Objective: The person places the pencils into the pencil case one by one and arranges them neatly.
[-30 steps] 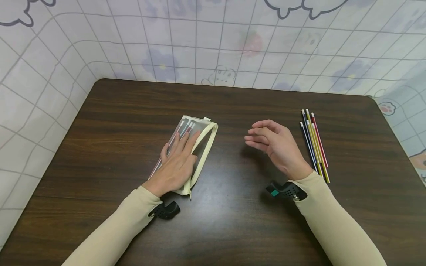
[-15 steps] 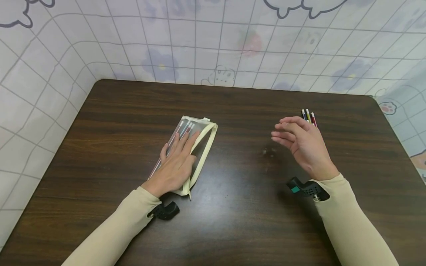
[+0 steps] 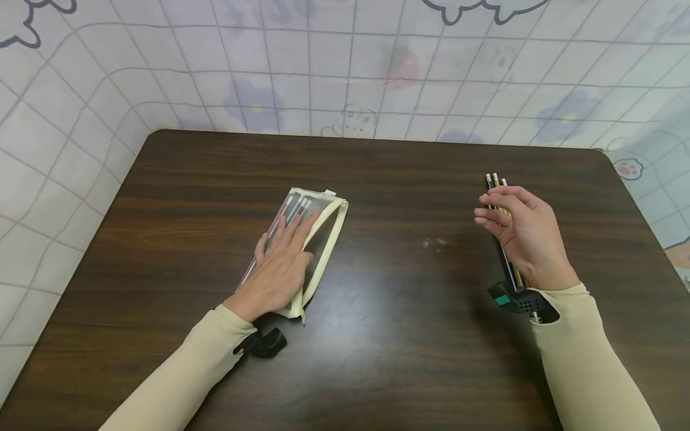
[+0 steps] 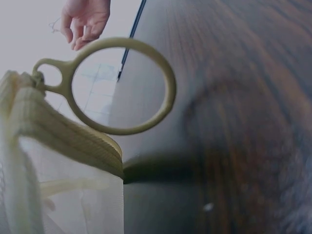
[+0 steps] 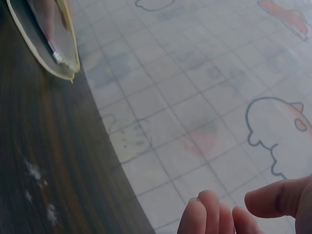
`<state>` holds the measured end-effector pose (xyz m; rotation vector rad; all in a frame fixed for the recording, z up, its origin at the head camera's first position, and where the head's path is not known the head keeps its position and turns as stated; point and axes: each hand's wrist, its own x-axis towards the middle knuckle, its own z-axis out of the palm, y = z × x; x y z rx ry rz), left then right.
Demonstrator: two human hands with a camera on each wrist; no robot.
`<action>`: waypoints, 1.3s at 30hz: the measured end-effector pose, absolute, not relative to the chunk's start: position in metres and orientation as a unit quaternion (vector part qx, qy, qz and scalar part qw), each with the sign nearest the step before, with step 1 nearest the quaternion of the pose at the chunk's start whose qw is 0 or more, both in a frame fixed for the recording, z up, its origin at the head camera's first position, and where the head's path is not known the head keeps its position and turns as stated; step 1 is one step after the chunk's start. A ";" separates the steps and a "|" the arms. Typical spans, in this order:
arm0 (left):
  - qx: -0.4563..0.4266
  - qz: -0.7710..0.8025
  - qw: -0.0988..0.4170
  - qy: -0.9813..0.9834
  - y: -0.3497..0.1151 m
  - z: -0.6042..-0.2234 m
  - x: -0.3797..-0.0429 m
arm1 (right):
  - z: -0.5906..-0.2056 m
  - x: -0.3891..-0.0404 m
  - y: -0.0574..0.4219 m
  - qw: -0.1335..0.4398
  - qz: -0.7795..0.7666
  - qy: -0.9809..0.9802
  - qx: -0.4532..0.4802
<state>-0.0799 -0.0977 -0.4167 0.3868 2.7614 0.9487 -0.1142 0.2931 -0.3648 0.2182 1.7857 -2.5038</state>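
My left hand (image 3: 275, 263) lies with extended fingers on a clear pencil case (image 3: 326, 256) with a pale yellow zip edge, its mouth gaping on the right side. Several pencils (image 3: 303, 206) with white ends show through the plastic, partly covered by the hand. The left wrist view shows a ring zip pull (image 4: 170, 92) close up. Over a bunch of loose pencils (image 3: 496, 181) at the right hovers my right hand (image 3: 528, 236), hiding most of them. Its fingers and thumb are bent loosely, with a gap between them in the right wrist view.
The dark wooden table (image 3: 388, 347) reaches back to a wall covering (image 3: 345, 66) with a grid and cartoon prints. Small pale marks (image 3: 433, 242) show on the tabletop between the hands. A black wrist camera (image 3: 523, 302) sits below the right hand.
My right hand has moved right, from the middle of the table to over the loose pencils. The left hand stays on the pencil case, and the head view has shifted slightly.
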 end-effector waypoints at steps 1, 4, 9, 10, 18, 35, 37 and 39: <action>0.131 0.321 0.098 0.933 -0.098 -0.417 -0.080 | -0.365 -0.114 0.295 0.028 -0.810 0.581 0.073; 0.132 0.319 0.099 0.933 -0.098 -0.417 -0.080 | -0.365 -0.114 0.301 0.023 -0.810 0.581 0.076; 0.132 0.319 0.099 0.933 -0.099 -0.417 -0.081 | -0.364 -0.117 0.313 0.019 -0.817 0.570 0.084; 0.132 0.319 0.100 0.933 -0.099 -0.417 -0.080 | -0.364 -0.117 0.316 0.018 -0.818 0.568 0.087; 0.131 0.320 0.102 0.933 -0.099 -0.416 -0.080 | -0.369 -0.119 0.340 0.011 -0.823 0.556 0.115; 0.133 0.316 0.106 0.933 -0.099 -0.417 -0.079 | -0.381 -0.122 0.374 0.001 -0.790 0.597 0.142; 0.134 0.316 0.106 0.933 -0.099 -0.417 -0.079 | -0.384 -0.123 0.377 -0.001 -0.768 0.624 0.147; 0.135 0.316 0.106 0.933 -0.099 -0.417 -0.079 | -0.386 -0.124 0.379 0.000 -0.745 0.650 0.151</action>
